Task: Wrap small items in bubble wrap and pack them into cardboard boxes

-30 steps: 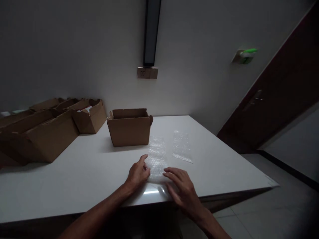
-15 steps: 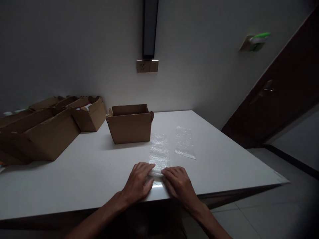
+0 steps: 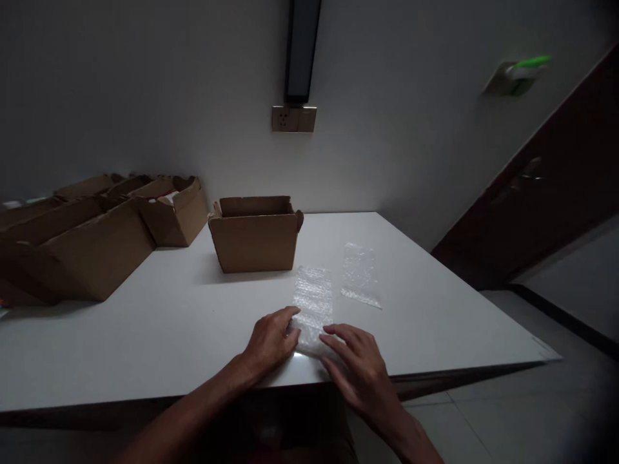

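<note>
A clear bubble wrap sheet (image 3: pixel 313 299) lies flat on the white table between my hands. At its left edge rests my left hand (image 3: pixel 272 336), the thumb and index finger apart and touching the plastic. My right hand (image 3: pixel 360 361) is over the lower right corner of the sheet, fingers spread, with the fingertips at or just above its edge. A second piece of bubble wrap (image 3: pixel 360 276) lies flat farther back on the right, apart from both hands.
An open cardboard box (image 3: pixel 254 243) stands behind the sheet. More cardboard boxes (image 3: pixel 101 258) are grouped at the left, one with something white and red inside. The table (image 3: pixel 435 328) ends at a front edge near my wrists. A wall socket (image 3: pixel 294 120) is behind.
My right hand's fingers have lifted and spread from the sheet's near edge. My left hand stays at the left edge. More of the sheet's near end shows, and the view has shifted slightly.
</note>
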`<action>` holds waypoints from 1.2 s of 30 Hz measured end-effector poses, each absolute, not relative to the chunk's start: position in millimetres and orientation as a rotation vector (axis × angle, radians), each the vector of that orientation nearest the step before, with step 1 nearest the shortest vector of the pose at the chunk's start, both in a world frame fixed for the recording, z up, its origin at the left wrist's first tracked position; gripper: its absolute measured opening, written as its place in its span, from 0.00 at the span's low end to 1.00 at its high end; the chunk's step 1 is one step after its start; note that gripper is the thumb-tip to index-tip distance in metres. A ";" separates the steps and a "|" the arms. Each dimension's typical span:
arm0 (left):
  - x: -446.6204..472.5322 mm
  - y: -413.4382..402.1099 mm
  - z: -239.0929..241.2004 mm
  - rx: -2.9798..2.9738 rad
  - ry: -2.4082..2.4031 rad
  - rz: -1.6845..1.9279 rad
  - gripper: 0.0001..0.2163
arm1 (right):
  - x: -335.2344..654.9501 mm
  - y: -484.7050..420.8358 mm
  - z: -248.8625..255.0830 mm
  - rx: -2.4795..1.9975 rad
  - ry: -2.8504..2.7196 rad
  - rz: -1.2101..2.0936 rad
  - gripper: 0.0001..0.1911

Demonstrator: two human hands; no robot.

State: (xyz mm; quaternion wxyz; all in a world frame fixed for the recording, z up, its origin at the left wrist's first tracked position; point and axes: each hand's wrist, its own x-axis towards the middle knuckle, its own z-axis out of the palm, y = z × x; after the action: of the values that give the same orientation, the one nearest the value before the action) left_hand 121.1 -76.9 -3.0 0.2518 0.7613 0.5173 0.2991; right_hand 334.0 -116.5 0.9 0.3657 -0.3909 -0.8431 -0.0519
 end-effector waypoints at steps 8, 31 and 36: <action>110.5 -91.2 -6.6 2.379 1.133 0.928 0.17 | 330.8 -109.5 -11.2 -1.046 -2.213 0.010 0.13; 101.0 -95.8 -5.6 2.256 1.140 0.930 0.17 | 333.3 -110.6 -10.4 -1.113 -2.119 0.235 0.13; 105.6 -84.7 -2.0 2.155 1.270 0.858 0.17 | 334.1 -112.6 -9.0 -1.160 -2.059 0.090 0.16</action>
State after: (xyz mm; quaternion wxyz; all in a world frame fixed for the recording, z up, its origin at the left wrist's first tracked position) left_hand 105.6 -84.7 -2.0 0.2461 0.7898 0.4655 0.3145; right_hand 334.1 -112.6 -9.0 0.3787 -0.4541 -0.8057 0.0354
